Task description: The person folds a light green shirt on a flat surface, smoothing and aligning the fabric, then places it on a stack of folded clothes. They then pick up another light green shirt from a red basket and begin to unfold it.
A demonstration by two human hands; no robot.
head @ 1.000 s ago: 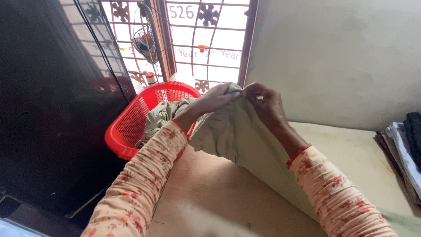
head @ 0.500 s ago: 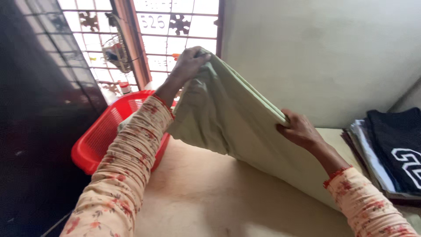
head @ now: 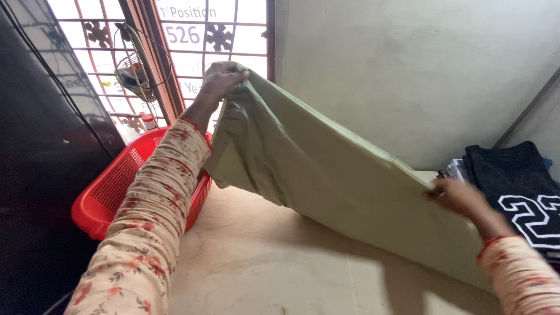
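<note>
In the head view, a pale green cloth (head: 326, 175) is held stretched in the air above a beige tabletop (head: 262, 262), slanting down from upper left to lower right. Its upper corner is pinched by the left hand (head: 220, 79), whose fingers are closed tightly over the bunched fabric in front of a barred window (head: 192, 35). The lower end of the top edge is gripped by the right hand (head: 458, 195), which is blurred; its fingers appear curled around the edge, though the exact grip cannot be made out. Both arms are covered by peach sleeves with a floral print. The fabric hangs in a fold below the held edge, and its lower right part reaches down to the tabletop. A red plastic basket (head: 111, 192) with a perforated wall is seen at the left edge of the table, just behind the left forearm, beside a dark glossy panel (head: 41, 175). At the far right, a stack of folded clothes (head: 519, 192) is topped by a black garment with white printing, close to the right hand. A plain pale wall (head: 408, 76) stands behind the cloth.
</note>
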